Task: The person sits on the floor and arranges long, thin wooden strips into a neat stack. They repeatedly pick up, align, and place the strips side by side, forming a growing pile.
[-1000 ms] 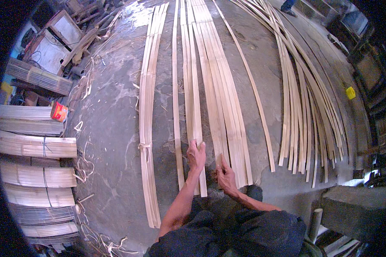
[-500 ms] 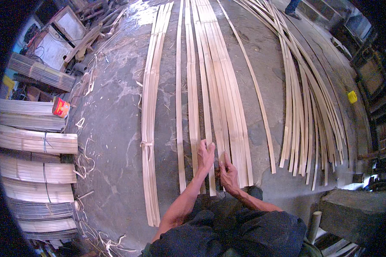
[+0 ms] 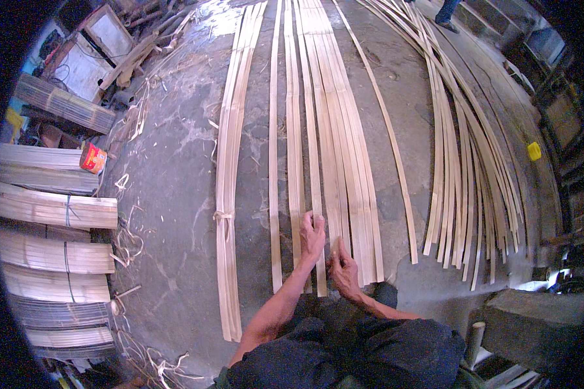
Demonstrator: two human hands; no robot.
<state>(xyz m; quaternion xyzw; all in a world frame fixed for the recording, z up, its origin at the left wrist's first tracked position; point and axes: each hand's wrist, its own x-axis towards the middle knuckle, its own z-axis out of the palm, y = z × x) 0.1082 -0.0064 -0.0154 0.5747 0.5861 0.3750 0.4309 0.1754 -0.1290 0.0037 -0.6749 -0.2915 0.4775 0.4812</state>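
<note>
Long pale bamboo strips point(image 3: 363, 214) lie side by side on the floor in front of me, running away to the far edge. My left hand point(image 3: 313, 236) is closed on one narrow bamboo strip point(image 3: 316, 175), set slightly apart from the wider row. Close to its right, my right hand point(image 3: 345, 271) pinches the near end of another strip point(image 3: 333, 223) at the row's left side. Its fingertips are partly hidden. Further left lies a bundle of strips point(image 3: 229, 175), bound by a tie point(image 3: 223, 216) near its close end.
A single strip point(image 3: 396, 162) and a fanned heap of strips point(image 3: 464, 175) lie to the right. Tied bundles point(image 3: 58, 207) and a red tub point(image 3: 93, 159) line the left. A person's leg point(image 3: 446, 14) shows at the far right, and a concrete block point(image 3: 532, 324) stands near right.
My right hand has drawn slightly nearer and left, its fingers still pinching a strip. The left hand keeps nearly the same place. The view has shifted a little.
</note>
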